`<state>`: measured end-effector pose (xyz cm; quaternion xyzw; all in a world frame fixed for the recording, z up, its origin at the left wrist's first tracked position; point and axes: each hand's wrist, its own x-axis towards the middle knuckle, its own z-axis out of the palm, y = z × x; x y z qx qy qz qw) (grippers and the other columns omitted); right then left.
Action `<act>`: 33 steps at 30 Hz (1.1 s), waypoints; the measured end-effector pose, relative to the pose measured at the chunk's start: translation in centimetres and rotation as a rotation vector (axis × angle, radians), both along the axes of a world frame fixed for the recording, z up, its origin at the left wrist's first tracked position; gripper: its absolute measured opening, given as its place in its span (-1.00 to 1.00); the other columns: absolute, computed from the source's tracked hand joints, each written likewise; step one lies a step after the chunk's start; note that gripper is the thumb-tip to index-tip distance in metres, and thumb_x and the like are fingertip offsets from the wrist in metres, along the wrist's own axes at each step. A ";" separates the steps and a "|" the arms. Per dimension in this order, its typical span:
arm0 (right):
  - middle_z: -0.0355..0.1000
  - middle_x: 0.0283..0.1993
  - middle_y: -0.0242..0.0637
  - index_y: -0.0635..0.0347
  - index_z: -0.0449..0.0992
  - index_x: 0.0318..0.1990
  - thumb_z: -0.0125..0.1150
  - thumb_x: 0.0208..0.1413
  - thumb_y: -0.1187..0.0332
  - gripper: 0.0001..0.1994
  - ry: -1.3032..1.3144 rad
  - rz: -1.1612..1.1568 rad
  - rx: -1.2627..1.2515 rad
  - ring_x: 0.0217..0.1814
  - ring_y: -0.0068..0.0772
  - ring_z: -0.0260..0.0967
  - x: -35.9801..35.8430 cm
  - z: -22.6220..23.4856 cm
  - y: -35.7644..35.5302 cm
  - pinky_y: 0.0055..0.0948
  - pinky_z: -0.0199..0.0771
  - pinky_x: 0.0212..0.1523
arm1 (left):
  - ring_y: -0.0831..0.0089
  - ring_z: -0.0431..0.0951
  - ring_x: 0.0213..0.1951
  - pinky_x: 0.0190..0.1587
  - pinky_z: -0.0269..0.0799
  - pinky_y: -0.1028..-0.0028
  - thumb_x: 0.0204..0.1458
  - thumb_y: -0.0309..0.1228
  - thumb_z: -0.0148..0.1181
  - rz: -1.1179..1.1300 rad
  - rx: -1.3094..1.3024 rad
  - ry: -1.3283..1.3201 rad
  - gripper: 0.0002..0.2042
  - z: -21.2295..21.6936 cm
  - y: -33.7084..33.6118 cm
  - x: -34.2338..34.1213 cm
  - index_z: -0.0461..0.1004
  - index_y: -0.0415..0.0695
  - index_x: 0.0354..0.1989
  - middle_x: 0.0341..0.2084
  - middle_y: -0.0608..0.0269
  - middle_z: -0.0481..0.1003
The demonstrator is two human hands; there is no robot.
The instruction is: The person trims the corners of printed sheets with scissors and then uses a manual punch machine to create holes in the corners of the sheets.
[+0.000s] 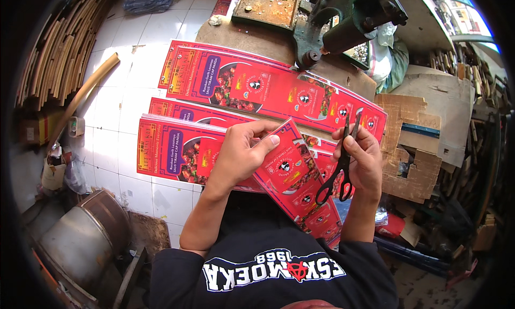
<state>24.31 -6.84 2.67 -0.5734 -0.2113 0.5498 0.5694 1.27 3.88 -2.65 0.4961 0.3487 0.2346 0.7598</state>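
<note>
Two hands are engaged, both raised in front of your chest. Your left hand [241, 151] is closed on the near end of a long red printed label strip with dark food pictures [292, 177]: thumb on top, fingers curled under its upper edge. The strip's long axis runs from that grip diagonally down toward your right side, so its free length lies to the right of the left hand and just below the right hand.

Your right hand [365, 159] is wrapped around a pair of black-handled scissors [340, 164], blades pointing up and slightly parted, handles hanging below the palm. The right hand is the nearer one to the strip's free length; the blades point away from it.

Beyond both hands, more red label sheets [257, 86] lie stacked on a white tiled floor [134, 78]. Farther off stands a green cast-metal press [343, 25].
</note>
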 end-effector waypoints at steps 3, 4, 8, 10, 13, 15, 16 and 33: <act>0.48 -0.23 -0.26 0.39 0.45 -0.07 0.27 0.10 0.45 -0.72 -0.110 0.222 -0.129 -0.42 -0.55 0.48 -0.7 0.9 -0.5 -0.52 0.56 -0.36 | 0.56 0.55 -0.22 -0.13 0.45 0.56 0.09 -0.54 0.14 -0.005 -0.031 -0.061 -0.71 0.5 0.0 -0.2 0.48 -0.37 -0.01 -0.23 0.13 0.59; 0.46 -0.27 -0.32 0.43 0.45 -0.09 0.27 0.10 0.48 -0.74 -0.038 0.304 -0.157 -0.43 -0.57 0.46 -0.7 0.6 -1.0 -0.54 0.55 -0.35 | 0.55 0.55 -0.21 -0.12 0.45 0.56 0.09 -0.54 0.14 -0.009 -0.046 -0.088 -0.71 0.7 0.1 -0.3 0.48 -0.37 -0.01 -0.23 0.13 0.59; 0.47 -0.31 -0.33 0.43 0.52 -0.11 0.33 0.09 0.37 -0.70 0.047 0.664 -0.277 -0.43 -0.58 0.46 -0.1 -0.3 -3.0 -0.57 0.54 -0.35 | 0.55 0.54 -0.19 -0.09 0.43 0.55 0.10 -0.50 0.15 -0.005 -0.072 -0.143 -0.72 0.4 0.1 -0.4 0.49 -0.35 -0.02 -0.22 0.15 0.58; 0.48 -0.39 -0.33 0.46 0.51 -0.14 0.33 0.07 0.42 -0.73 0.048 0.590 -0.370 -0.45 -0.56 0.48 -0.6 0.1 -3.0 -0.56 0.55 -0.37 | 0.55 0.54 -0.18 -0.09 0.43 0.55 0.11 -0.48 0.16 -0.035 -0.091 -0.138 -0.72 0.6 0.0 -0.5 0.49 -0.33 -0.03 -0.22 0.16 0.58; 0.50 -0.46 -0.32 0.48 0.51 -0.11 0.33 0.06 0.42 -0.69 0.044 0.511 -0.437 -0.49 -0.55 0.51 -1.2 0.8 -2.9 -0.56 0.57 -0.40 | 0.55 0.56 -0.26 -0.15 0.47 0.50 0.11 -0.48 0.16 -0.047 0.034 -0.069 -0.74 1.4 0.0 -0.4 0.52 -0.29 -0.04 -0.25 0.17 0.60; 0.51 -0.45 -0.30 0.49 0.51 -0.12 0.33 0.06 0.41 -0.69 0.061 0.488 -0.436 -0.50 -0.55 0.51 -1.2 0.7 -3.1 -0.56 0.58 -0.41 | 0.57 0.57 -0.33 -0.23 0.48 0.50 0.08 -0.45 0.20 -0.089 0.152 0.015 -0.77 2.5 0.5 -0.5 0.55 -0.30 -0.13 -0.34 0.17 0.61; 0.52 -0.46 -0.29 0.48 0.51 -0.11 0.33 0.06 0.40 -0.68 0.066 0.484 -0.431 -0.50 -0.54 0.52 -1.2 0.6 -3.2 -0.55 0.59 -0.42 | 0.57 0.57 -0.36 -0.26 0.49 0.49 0.07 -0.43 0.21 -0.107 0.213 0.059 -0.78 3.1 0.8 -0.5 0.56 -0.30 -0.17 -0.39 0.17 0.61; 0.52 -0.36 -0.30 0.40 0.52 -0.14 0.33 0.09 0.39 -0.74 -0.024 0.532 -0.317 -0.42 -0.55 0.52 -0.6 0.0 -6.2 -0.56 0.57 -0.38 | 0.69 0.47 -0.45 -0.41 0.33 0.66 0.10 -0.32 0.27 -0.195 0.303 0.142 -0.74 3.8 2.1 -0.4 0.55 -0.33 -0.26 -0.52 0.32 0.54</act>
